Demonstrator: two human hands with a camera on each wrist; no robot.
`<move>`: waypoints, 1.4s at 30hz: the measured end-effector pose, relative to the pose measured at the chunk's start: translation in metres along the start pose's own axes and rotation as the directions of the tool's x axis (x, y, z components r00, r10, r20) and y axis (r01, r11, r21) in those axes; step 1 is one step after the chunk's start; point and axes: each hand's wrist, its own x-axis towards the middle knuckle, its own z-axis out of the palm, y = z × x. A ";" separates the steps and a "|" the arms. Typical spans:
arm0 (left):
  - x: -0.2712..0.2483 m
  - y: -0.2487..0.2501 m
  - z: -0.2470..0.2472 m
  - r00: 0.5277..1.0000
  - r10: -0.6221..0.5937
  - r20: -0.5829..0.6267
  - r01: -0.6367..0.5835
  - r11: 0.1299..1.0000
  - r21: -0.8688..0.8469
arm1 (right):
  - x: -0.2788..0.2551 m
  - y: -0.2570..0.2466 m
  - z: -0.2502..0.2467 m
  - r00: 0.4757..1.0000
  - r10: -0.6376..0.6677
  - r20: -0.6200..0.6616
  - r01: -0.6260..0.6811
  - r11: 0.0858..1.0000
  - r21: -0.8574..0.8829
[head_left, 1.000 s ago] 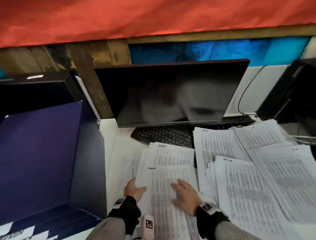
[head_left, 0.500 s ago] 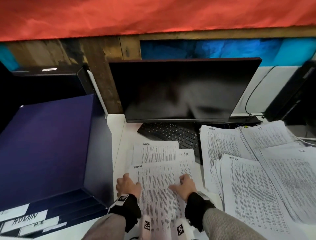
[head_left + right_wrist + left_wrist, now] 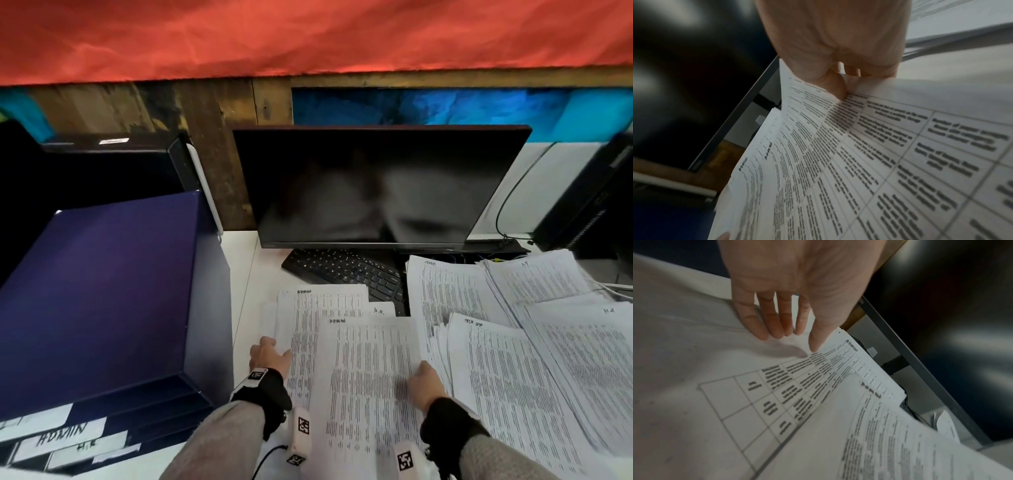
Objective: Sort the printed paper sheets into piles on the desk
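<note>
The right hand [image 3: 426,382] pinches the top ADMIN sheet [image 3: 368,383]; the left hand [image 3: 269,356], open at nine o'clock, steadies the pile; a fast tug could drag more sheets

The right hand [image 3: 838,40] pinches the edge of a printed sheet [image 3: 869,154].
</note>
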 end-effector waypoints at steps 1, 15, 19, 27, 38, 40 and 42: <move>0.000 0.001 0.001 1.000 -0.002 0.007 0.002 0.999 0.038 | 0.002 0.003 0.001 1.000 0.013 0.007 -0.013 1.000 0.019; -0.006 -0.004 -0.006 0.993 0.051 -0.109 -0.053 0.998 -0.015 | -0.011 0.008 -0.002 0.997 -0.036 0.067 0.027 0.992 0.127; -0.006 -0.012 -0.021 0.975 0.143 -0.169 -0.139 0.990 0.033 | -0.003 0.010 0.001 0.991 -0.091 0.098 0.075 0.985 0.154; -0.025 -0.017 -0.023 0.952 0.255 -0.169 -0.197 0.934 0.299 | -0.003 -0.007 0.008 0.975 -0.159 0.152 0.126 0.970 0.210; -0.022 -0.028 -0.017 0.986 0.165 0.035 -0.147 0.941 -0.304 | 0.000 -0.016 0.014 0.972 -0.129 0.197 0.003 0.842 0.540; -0.023 -0.032 -0.011 0.964 0.219 0.154 -0.166 0.940 -0.298 | -0.002 -0.019 0.013 0.964 -0.165 0.209 0.027 0.842 0.539; -0.017 -0.039 -0.004 0.965 0.209 0.160 -0.170 0.959 -0.228 | -0.002 -0.017 0.013 0.966 -0.188 0.180 0.071 0.856 0.512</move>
